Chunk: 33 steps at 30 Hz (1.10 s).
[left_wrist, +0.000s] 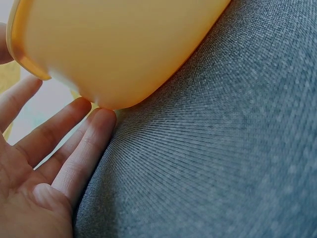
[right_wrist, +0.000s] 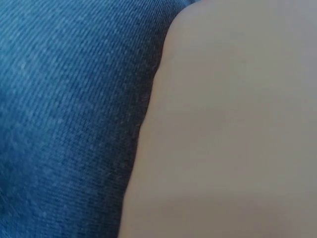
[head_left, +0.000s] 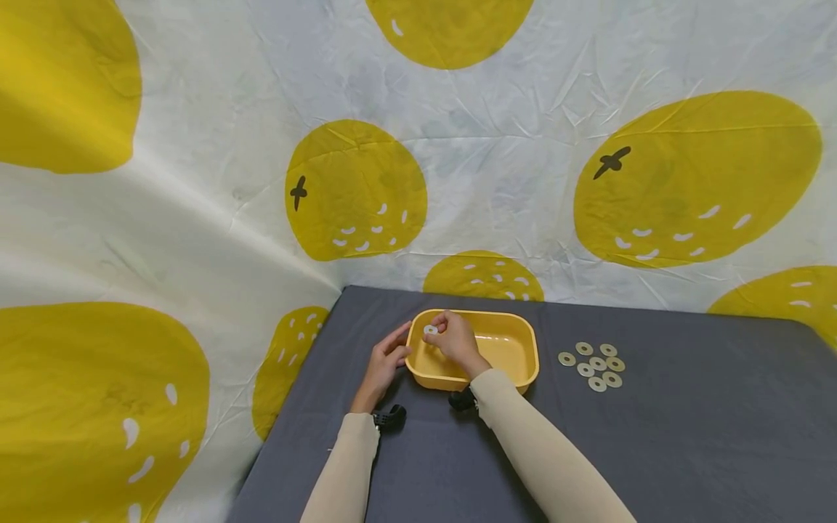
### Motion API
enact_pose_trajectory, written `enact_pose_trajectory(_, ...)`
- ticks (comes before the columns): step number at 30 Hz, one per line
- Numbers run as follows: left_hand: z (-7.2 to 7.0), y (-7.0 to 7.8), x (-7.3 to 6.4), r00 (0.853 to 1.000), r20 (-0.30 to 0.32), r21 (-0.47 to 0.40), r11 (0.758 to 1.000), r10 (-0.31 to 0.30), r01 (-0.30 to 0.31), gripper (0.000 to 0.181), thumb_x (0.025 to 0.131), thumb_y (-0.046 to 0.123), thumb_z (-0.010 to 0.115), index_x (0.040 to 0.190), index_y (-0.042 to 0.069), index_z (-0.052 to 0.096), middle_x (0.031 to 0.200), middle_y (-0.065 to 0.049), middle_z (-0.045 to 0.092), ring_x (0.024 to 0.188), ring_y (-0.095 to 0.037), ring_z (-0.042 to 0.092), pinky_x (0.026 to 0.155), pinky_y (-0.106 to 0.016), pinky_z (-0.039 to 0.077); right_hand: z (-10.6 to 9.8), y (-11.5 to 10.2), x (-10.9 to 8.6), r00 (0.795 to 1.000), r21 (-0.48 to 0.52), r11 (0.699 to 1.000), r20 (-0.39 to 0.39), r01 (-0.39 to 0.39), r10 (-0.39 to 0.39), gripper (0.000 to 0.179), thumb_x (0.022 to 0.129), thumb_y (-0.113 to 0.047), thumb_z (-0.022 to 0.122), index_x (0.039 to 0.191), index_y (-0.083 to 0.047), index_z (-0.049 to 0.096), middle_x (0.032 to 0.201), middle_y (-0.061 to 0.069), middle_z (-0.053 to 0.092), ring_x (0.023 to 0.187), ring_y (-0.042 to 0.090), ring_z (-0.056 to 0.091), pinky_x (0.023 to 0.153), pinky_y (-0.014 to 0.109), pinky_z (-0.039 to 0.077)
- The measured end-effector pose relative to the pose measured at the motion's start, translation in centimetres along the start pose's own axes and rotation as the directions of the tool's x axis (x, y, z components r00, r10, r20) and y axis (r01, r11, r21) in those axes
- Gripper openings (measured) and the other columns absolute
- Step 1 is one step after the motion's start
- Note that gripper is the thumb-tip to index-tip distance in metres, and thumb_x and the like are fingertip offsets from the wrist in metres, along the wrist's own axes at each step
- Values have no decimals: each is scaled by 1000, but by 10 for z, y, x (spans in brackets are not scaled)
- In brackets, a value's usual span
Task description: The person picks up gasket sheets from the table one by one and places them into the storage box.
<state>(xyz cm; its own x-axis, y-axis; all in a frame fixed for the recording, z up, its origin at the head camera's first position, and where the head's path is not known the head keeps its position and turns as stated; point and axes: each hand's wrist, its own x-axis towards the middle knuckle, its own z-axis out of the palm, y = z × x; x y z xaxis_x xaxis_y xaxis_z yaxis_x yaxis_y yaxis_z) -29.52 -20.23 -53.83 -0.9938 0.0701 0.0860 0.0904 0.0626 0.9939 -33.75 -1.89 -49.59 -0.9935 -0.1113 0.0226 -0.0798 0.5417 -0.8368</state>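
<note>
A yellow plastic basin [head_left: 510, 352] sits on the grey cloth. Over its left part, my right hand [head_left: 459, 341] pinches a flat metal washer [head_left: 430, 335] between thumb and fingers. My left hand [head_left: 384, 367] is at the basin's left end. The left wrist view shows that hand's fingers [left_wrist: 79, 158] nearly straight, fingertips against the outside of the basin wall [left_wrist: 124, 54]. In the right wrist view the wall [right_wrist: 228, 124] fills much of the picture, and the right hand is out of sight there.
Several more washers [head_left: 591, 370] lie loosely grouped on the grey tablecloth [head_left: 706, 407], right of the basin. A white curtain [head_left: 497, 181] with yellow fruit prints hangs behind the table and along its left side. Dark wrist cameras [head_left: 391, 417] sit under both wrists.
</note>
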Motion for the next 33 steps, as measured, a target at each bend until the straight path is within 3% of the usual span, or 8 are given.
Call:
enact_pose_trajectory(7,-5,5,1,998,59,4,999,-38,38,58,100,3,56,156,11,44,141,-26,59,126,-36,61,87,-25,58,0,0,-1,1000,-10,1000,10,-11,11,32,84,-23,84,108,-9,69,92,7,63,75,20,55,65,28,42)
enact_pose_trajectory(18,0,-2,-2,1000,0,-6,1000,6,-6,53,100,8,59,151,22,54,138,-21,62,125,-35,62,86,-23,58,2,2,1,998,-39,998,24,-57,58,31,83,-25,85,106,-13,68,88,6,64,71,19,56,61,27,42)
enact_pose_trajectory(28,-3,-2,2,999,48,-22,1000,13,-11,57,100,3,55,155,10,45,141,-29,58,127,-39,60,86,-25,58,3,5,3,996,-57,996,39,-75,78,31,82,-24,86,105,-14,68,86,6,65,70,20,56,61,29,42)
enact_pose_trajectory(33,0,-3,0,1000,18,-4,1000,12,-12,55,99,6,56,153,18,51,140,-24,61,126,-35,62,86,-23,57,3,7,4,995,-82,993,45,-85,88,31,82,-25,86,104,-15,68,84,5,63,70,20,55,63,30,41)
